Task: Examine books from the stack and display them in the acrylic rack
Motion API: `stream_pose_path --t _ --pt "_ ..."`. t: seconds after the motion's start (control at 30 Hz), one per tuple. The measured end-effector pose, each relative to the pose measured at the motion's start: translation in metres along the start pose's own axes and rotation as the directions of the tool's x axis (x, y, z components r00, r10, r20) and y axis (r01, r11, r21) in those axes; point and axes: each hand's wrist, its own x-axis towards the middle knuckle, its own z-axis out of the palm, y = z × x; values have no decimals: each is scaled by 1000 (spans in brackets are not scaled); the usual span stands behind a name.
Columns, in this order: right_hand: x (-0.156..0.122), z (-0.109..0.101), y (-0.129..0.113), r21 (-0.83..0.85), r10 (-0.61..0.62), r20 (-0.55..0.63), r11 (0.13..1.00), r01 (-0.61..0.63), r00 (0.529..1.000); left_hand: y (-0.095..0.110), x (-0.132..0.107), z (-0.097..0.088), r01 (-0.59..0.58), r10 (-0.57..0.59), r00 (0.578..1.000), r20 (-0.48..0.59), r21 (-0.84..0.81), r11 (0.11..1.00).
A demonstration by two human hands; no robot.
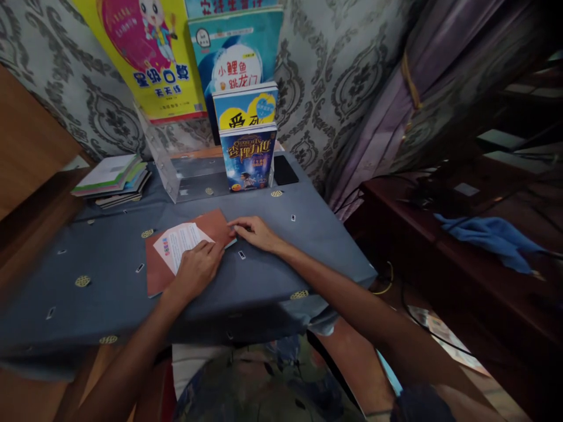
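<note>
A thin brown-covered book [204, 224] with a white, diamond-shaped printed panel on its cover lies closed on the table. My left hand [197, 265] rests across the book's lower edge, its fingers bent and pressed together on the cover. At the right-hand edge of the same book, my right hand [255, 233] pinches the corner between thumb and index finger. A sliver of pale pages shows beneath the cover by that corner. The left fingertips are partly hidden by the hand itself.
Behind the book a clear acrylic rack [197, 186] holds a blue book [248, 167], a yellow workbook [165, 88] and several others. A stack of books [115, 177] sits at left, a black flat object [285, 170] at right. A blue cloth [492, 237] hangs on the dark furniture.
</note>
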Motion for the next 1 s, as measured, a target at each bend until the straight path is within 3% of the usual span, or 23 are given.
stream_pose_path --t 0.27,0.5,0.67,0.83,0.9,1.0 --pt "2 -3 -3 105 38 31 994 -41 999 -8 6 -9 88 -86 996 22 -120 989" --pt "1 -4 -6 97 20 40 995 -24 999 -9 5 -7 117 -117 993 6 -135 984" --pt "0 -7 -7 -81 1 52 997 3 999 -2 2 -7 106 -106 994 6 -125 986" --pt "-10 -7 -17 -302 -143 186 933 196 972 11 -7 -4 81 -78 997 30 -112 990" --pt "-16 -7 -19 -380 -169 231 891 248 958 3 -10 -1 65 -62 998 24 -140 988" --pt "-24 -10 -20 -489 -186 288 815 311 939 -31 -14 4 110 -110 994 14 -126 986"
